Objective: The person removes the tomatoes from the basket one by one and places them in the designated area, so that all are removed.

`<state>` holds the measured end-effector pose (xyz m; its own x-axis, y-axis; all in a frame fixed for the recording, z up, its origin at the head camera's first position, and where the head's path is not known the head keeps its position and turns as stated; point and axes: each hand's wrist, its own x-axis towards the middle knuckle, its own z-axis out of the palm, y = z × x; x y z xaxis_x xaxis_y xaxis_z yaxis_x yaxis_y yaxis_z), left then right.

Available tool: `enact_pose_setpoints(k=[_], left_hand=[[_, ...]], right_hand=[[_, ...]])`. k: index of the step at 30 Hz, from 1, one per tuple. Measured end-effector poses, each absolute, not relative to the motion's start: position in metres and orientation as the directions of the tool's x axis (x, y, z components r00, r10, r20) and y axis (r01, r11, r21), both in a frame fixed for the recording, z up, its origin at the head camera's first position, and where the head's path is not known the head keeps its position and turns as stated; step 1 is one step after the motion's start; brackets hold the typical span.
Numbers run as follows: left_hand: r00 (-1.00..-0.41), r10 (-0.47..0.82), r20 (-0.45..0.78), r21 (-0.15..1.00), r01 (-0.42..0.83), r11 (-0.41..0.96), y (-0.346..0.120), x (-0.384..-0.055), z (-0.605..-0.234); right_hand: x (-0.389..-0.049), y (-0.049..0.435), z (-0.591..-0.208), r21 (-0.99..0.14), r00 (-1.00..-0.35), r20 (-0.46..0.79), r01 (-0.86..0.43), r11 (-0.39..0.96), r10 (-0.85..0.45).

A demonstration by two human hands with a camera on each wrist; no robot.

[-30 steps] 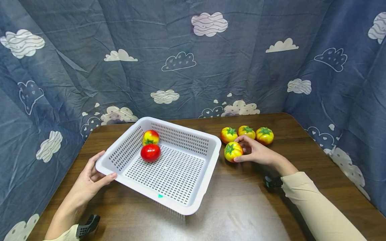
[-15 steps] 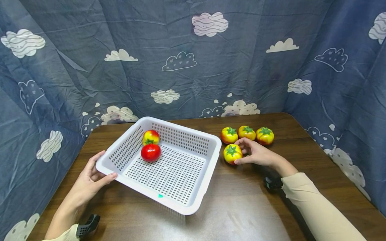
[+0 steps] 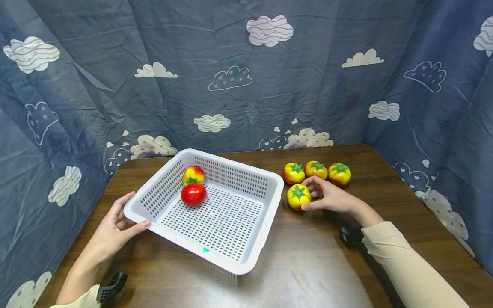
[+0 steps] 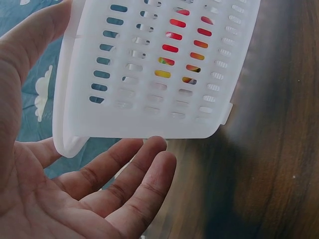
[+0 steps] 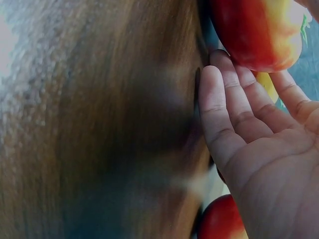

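My left hand [image 3: 109,233] grips the left corner of a white perforated plastic basket [image 3: 262,239], thumb over the rim and the other fingers outside and below it. Inside the basket lie a plain red tomato [image 3: 194,195] and, behind it, a yellow-and-red tomato [image 3: 194,175]. Just right of the basket, my right hand [image 3: 331,197] holds another yellow-and-red tomato [image 3: 298,197] between thumb and fingers, its green leaf top facing up. From the right wrist, this tomato's red side [image 5: 254,35] shows above the fingers, close over the wood.
Three more yellow-and-red tomatoes stand in a row behind the right hand: a left one [image 3: 294,173], a middle one [image 3: 316,170] and a right one [image 3: 340,174]. All rest on a brown wooden table [image 3: 308,265]. A blue cloud-print curtain [image 3: 231,107] hangs behind the table.
The tomato in my right hand has come slightly down and nearer during the first half second, then stays about put. My left hand and the basket keep their places.
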<state>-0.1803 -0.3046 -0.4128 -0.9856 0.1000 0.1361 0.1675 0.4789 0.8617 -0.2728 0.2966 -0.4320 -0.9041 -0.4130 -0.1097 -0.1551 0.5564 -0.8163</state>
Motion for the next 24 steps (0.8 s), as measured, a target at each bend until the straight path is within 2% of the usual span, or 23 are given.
enact_pose_setpoints(k=[24], left_hand=[[-0.989, 0.083, 0.122, 0.843, 0.148, 0.516, -0.3038, -0.1806, -0.4112]], right_hand=[[-0.2709, 0.2967, -0.4305, -0.793, -0.909, -0.091, -0.180, 0.581, -0.406]])
